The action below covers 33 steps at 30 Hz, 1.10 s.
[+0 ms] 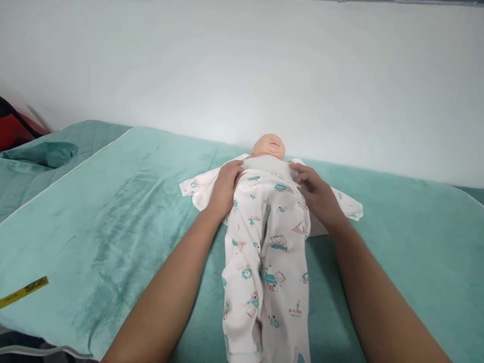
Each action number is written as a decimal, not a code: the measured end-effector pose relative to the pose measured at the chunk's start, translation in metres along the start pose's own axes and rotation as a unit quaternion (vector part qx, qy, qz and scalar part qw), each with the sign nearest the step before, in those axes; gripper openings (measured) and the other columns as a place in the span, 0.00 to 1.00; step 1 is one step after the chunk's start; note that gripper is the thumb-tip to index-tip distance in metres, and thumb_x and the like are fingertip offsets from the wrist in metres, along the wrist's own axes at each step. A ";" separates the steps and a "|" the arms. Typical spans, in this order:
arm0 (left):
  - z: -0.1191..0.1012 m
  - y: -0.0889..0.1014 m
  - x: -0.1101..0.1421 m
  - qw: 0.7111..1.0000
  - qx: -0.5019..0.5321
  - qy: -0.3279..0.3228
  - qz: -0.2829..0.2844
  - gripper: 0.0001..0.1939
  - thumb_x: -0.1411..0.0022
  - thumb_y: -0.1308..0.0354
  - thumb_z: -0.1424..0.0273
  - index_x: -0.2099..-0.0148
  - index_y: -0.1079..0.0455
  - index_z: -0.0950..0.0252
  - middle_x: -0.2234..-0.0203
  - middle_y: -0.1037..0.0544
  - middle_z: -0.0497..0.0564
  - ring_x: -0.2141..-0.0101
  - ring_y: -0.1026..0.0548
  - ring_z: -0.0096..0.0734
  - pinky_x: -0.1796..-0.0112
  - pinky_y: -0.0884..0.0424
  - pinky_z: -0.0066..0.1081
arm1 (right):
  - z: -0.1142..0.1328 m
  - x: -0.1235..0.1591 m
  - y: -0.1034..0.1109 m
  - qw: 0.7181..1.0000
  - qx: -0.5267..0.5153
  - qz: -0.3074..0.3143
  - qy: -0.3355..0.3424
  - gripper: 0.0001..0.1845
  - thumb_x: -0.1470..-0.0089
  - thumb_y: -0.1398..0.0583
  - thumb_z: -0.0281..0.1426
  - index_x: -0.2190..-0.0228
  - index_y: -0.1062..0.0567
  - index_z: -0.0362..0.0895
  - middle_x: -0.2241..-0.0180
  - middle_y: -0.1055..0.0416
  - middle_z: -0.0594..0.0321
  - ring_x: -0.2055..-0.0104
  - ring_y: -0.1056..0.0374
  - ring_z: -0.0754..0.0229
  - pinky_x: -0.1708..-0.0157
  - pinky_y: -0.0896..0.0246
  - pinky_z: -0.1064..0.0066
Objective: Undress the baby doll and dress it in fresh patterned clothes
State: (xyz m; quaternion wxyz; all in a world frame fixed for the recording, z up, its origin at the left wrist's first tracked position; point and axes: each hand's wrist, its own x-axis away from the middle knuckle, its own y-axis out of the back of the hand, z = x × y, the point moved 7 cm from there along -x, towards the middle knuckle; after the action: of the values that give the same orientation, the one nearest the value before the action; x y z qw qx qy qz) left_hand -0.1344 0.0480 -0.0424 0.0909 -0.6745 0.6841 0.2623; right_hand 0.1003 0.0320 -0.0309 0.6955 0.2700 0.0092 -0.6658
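Note:
A baby doll [269,146] lies on its back, head towards the wall. Its chest has a pale cover, and white printed trousers [280,242] stretch down from its waist towards me. My left hand [227,184] lies along one side of the doll's waist, fingers extended against the trousers' upper edge. At the opposite side, my right hand [315,194] has its fingers apart and slightly bent, touching or very near the waistband. Beneath the doll a white printed top [204,187] is spread out, its sleeves reaching to both sides. The undersides of both hands are hidden.
A green plush cover [397,242] lies under everything, up against a white wall [242,65]. To the left are a quilted green pad [96,133] with an opening, a red and black item [13,128], and a yellow strip [24,291] near the cover's edge.

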 end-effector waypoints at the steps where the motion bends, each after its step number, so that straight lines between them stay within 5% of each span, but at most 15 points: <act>1: 0.001 0.000 0.000 1.000 0.003 0.009 0.004 0.05 0.41 0.46 0.72 0.62 0.30 0.62 0.48 0.27 0.52 0.47 0.32 0.40 0.45 0.40 0.35 | 0.001 -0.004 -0.001 1.000 0.003 0.012 0.000 0.07 0.48 0.37 0.36 0.72 0.29 0.47 0.43 0.34 0.62 0.38 0.43 0.52 0.38 0.52 0.58; 7: 0.006 -0.003 0.003 0.996 -0.034 0.071 0.031 0.05 0.36 0.51 0.70 0.60 0.35 0.61 0.46 0.26 0.49 0.48 0.29 0.37 0.46 0.37 0.36 | 0.001 -0.013 -0.002 0.999 -0.020 0.027 0.003 0.11 0.48 0.36 0.38 0.73 0.30 0.46 0.44 0.31 0.60 0.39 0.40 0.51 0.39 0.49 0.56; 12: 0.007 -0.004 0.001 0.996 -0.054 0.064 0.024 0.06 0.35 0.53 0.68 0.60 0.36 0.62 0.46 0.26 0.51 0.48 0.29 0.38 0.46 0.36 0.38 | -0.008 -0.010 -0.006 0.992 -0.098 0.073 -0.041 0.11 0.51 0.33 0.38 0.64 0.25 0.49 0.39 0.37 0.63 0.36 0.43 0.51 0.39 0.47 0.56; 20: 0.001 -0.001 0.007 0.992 -0.109 0.056 0.023 0.10 0.31 0.55 0.65 0.53 0.35 0.59 0.50 0.25 0.50 0.52 0.28 0.36 0.51 0.34 0.34 | -0.004 -0.008 -0.011 0.993 -0.056 0.090 -0.049 0.09 0.46 0.38 0.39 0.71 0.27 0.46 0.39 0.39 0.66 0.38 0.42 0.51 0.42 0.45 0.58; 26: 0.009 0.000 -0.009 0.960 -0.257 0.108 -0.007 0.10 0.29 0.58 0.63 0.57 0.38 0.61 0.69 0.25 0.51 0.67 0.28 0.38 0.65 0.37 0.32 | -0.008 -0.026 -0.004 0.991 0.127 -0.031 -0.037 0.07 0.45 0.41 0.37 0.67 0.28 0.47 0.62 0.26 0.64 0.59 0.32 0.57 0.58 0.41 0.65; 29: 0.014 -0.002 -0.026 0.943 -0.309 0.127 -0.010 0.08 0.30 0.56 0.66 0.58 0.39 0.61 0.68 0.25 0.53 0.67 0.28 0.40 0.66 0.39 0.33 | -0.014 -0.040 0.000 0.974 0.209 -0.082 -0.043 0.09 0.45 0.42 0.37 0.73 0.33 0.46 0.74 0.34 0.67 0.70 0.39 0.60 0.66 0.46 0.67; 33: 0.024 -0.003 -0.036 0.936 -0.317 0.150 -0.012 0.05 0.32 0.52 0.68 0.60 0.38 0.62 0.68 0.24 0.53 0.67 0.28 0.39 0.68 0.40 0.32 | -0.021 -0.048 0.005 0.972 0.183 -0.130 -0.072 0.11 0.47 0.41 0.36 0.76 0.36 0.46 0.77 0.40 0.68 0.73 0.44 0.62 0.70 0.49 0.69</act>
State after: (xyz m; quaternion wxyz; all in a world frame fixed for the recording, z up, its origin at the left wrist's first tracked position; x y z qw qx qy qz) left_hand -0.1340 0.0908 -0.0461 -0.2288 -0.7078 0.5629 0.3603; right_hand 0.1065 0.0843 -0.0287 0.5408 0.3402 -0.1281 -0.7585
